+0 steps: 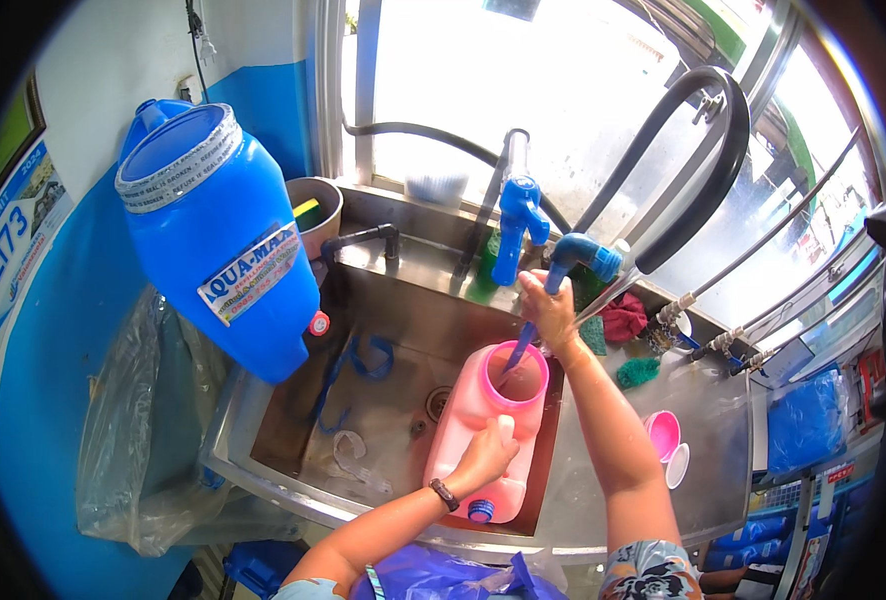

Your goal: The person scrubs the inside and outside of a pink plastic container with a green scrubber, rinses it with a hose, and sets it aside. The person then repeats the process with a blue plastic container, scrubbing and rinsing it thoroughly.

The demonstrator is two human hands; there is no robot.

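I have the pink jug [466,415] in the sink basin [403,365], close to the basin's right edge; whether it leans, I cannot tell from this overhead view. Its wide mouth faces up, nearer the back edge, and its blue cap [481,511] shows by the front edge. On my feed the left hand [485,455] grasps the jug's handle, fingers curled around it, with a dark bracelet [444,494] on that wrist. The right hand [551,310] is clenched around the blue tube [525,340], just below the elbow fitting [581,252], and the tube's lower end goes into the jug's mouth. I cannot make out every fingertip on either hand.

Left of the jug I see the drain [439,403], then a blue strap [368,360] and a clear strip [358,465] on the basin floor. A big blue jug [193,225] tilts over the sink's left edge, its red cap [319,323] toward the basin. The blue tap [521,220] hangs over the back edge. On the counter [593,480] right of the basin I find a green scrubber [638,373] and a red cloth [623,316] toward the back, and a white lid [677,465] nearer the right edge
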